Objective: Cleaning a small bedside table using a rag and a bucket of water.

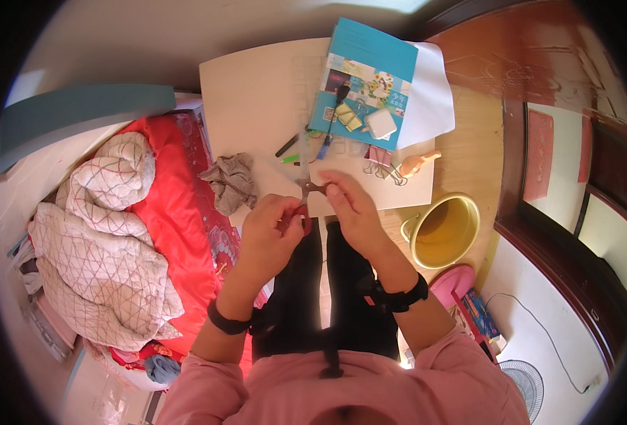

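Observation:
A pair of scissors (311, 187) with a red handle is held between both hands, over the near edge of the white table (239, 85). My left hand (274, 223) is closed around the red handle. Close beside it, my right hand (349, 209) pinches the dark metal part with thumb and fingers. Just beyond the scissors lie a green pen (290, 159) and a black pen (285, 146). A crumpled grey-brown cloth (230, 184) rests to the left of my left hand.
At the far right of the table is a blue book (374, 42), with a white square charger (380, 124) on it. Binder clips (381, 163) lie near its lower edge. A yellow metal pot (469, 212) stands to the right. Leftward is a bed with a checked quilt (108, 262).

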A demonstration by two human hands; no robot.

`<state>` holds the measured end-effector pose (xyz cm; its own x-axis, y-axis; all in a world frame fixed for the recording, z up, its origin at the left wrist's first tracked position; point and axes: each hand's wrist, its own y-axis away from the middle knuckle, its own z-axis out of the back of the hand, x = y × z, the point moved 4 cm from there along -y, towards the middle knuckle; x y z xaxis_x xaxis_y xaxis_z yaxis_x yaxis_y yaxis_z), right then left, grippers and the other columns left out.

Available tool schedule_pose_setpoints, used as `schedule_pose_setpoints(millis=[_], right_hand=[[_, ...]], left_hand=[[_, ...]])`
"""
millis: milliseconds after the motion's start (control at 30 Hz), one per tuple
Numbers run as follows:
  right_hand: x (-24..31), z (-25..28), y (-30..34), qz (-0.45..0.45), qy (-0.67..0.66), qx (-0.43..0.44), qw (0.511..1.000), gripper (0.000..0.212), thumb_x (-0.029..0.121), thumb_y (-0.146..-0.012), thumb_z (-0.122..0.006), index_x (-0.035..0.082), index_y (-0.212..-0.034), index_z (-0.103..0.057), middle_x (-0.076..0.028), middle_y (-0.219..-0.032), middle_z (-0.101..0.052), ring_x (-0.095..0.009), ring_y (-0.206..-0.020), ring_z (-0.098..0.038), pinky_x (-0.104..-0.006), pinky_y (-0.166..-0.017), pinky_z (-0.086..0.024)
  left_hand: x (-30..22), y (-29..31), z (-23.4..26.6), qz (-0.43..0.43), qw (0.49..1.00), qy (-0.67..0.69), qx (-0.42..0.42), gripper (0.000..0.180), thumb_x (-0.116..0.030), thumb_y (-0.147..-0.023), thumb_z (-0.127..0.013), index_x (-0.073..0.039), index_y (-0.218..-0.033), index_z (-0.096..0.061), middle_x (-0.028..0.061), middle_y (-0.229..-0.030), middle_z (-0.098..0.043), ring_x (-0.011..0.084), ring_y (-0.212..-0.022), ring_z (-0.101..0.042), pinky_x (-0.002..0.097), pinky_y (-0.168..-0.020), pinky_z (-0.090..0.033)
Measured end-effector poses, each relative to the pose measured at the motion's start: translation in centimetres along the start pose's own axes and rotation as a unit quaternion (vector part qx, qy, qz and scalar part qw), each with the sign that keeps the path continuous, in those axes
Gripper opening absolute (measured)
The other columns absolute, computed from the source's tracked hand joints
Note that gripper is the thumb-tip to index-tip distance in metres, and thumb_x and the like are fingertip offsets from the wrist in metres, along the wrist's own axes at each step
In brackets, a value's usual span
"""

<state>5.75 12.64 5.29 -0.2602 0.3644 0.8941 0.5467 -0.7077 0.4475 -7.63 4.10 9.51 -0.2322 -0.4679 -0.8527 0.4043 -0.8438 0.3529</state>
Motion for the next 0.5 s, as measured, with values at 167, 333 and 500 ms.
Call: schedule_pose_setpoints(millis=[167,333,500], right_hand=[[-1.7,-0.3,1.5,-0.054,0.0,0.001,0.999,0.026,0.023,-0.088,-0.061,0.0,-0.099,-0.058,-0.005,-0.078,-0.06,-0.01,-0.065,-0.055,-0.0229,-0.057,-0.046],[-4.2,6.7,1.0,-0.179,-0.001,-0.213,0.961,0.025,0.021,-0.084,-0.059,-0.002,-0.075,-0.058,-0.004,-0.06,-0.054,-0.01,-0.055,-0.048,-0.0279,-0.051,-0.04],[-5.2,15.7,-2.8,-0.176,0.331,-0.262,0.889,0.033,0.031,-0.078,-0.058,-0.002,-0.077,-0.061,-0.021,-0.071,-0.062,-0.036,-0.069,-0.06,-0.0423,-0.066,-0.046]], left_hand=[[0.5,0.2,-4.4,-0.047,0.998,-0.014,0.043,0.017,0.001,-0.078,-0.063,-0.001,-0.094,-0.061,0.0091,-0.085,-0.058,0.0184,-0.072,-0.059,0.0269,-0.061,-0.05],[0.0,0.1,-5.5,-0.117,0.992,0.0,0.054,0.022,-0.003,-0.077,-0.066,-0.003,-0.098,-0.062,0.0128,-0.099,-0.059,0.0251,-0.082,-0.062,0.0298,-0.064,-0.05],[5.4,-1.0,-0.7,-0.079,0.967,-0.236,-0.047,0.044,-0.012,-0.076,-0.068,-0.006,-0.117,-0.055,0.0188,-0.121,-0.052,0.0373,-0.113,-0.048,0.0448,-0.095,-0.04]])
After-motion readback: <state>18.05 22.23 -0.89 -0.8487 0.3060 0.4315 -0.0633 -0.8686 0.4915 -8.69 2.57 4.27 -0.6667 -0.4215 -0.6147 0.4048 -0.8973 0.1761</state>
